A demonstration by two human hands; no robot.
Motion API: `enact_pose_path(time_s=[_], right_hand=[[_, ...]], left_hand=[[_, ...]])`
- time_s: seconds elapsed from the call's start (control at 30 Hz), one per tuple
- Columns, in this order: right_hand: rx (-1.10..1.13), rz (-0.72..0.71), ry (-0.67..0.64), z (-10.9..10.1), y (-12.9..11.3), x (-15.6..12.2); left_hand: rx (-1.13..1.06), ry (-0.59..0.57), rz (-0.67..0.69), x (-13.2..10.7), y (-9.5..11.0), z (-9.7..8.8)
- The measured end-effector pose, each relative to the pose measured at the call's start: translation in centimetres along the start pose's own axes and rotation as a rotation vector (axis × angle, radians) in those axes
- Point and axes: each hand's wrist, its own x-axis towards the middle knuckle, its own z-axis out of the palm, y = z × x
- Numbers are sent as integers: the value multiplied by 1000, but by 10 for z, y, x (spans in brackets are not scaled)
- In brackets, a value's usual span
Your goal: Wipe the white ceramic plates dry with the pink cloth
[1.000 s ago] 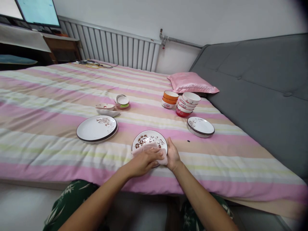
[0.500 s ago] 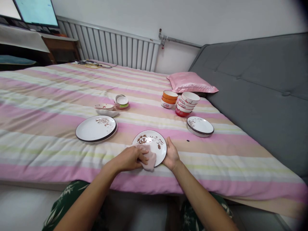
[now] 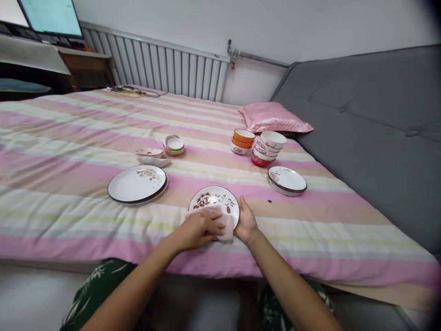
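Note:
A white plate (image 3: 216, 196) with a dark rim and brown flower pattern is tilted up near the bed's front edge. My right hand (image 3: 246, 222) grips its right rim, with the fingers behind it and partly hidden. Against the plate's lower face, my left hand (image 3: 203, 229) presses a pale pink cloth (image 3: 225, 226). The cloth covers the lower part of the plate. To the left lies a stack of larger oval plates (image 3: 136, 184); to the right is a stack of smaller round plates (image 3: 287, 179) with the same pattern.
Behind stand orange and white bowls (image 3: 243, 141) beside a taller bowl stack (image 3: 268, 148). Small dishes (image 3: 174, 144) and boat-shaped dishes (image 3: 151, 157) sit at the left. A pink pillow (image 3: 274, 117) lies by the grey headboard (image 3: 365, 115). Cables (image 3: 138, 92) rest on the bed's far side.
My left hand has slid the cloth rightward across the lower part of the plate. The plate and my right hand have hardly moved.

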Motion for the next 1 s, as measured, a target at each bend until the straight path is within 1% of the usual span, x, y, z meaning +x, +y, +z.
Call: enact_pose_path(time_s=[0.13, 0.23, 0.3, 0.5, 0.67, 0.8, 1.0], right_hand=[[5, 47, -7, -1, -1, -2], [15, 100, -41, -4, -2, -3], [33, 119, -54, -6, -2, -3], [83, 108, -33, -8, -3, -4], [96, 76, -55, -7, -1, -1], [77, 43, -45, -6, 0, 1], [68, -12, -43, -2, 0, 1]], left_hand=[[32, 115, 69, 11, 2, 21], [74, 197, 115, 16, 1, 30], [120, 229, 109, 20, 1, 33], [245, 291, 63, 33, 0, 39], [317, 356, 2, 44, -4, 42], [374, 415, -76, 48, -8, 41], [422, 479, -124, 52, -17, 41]])
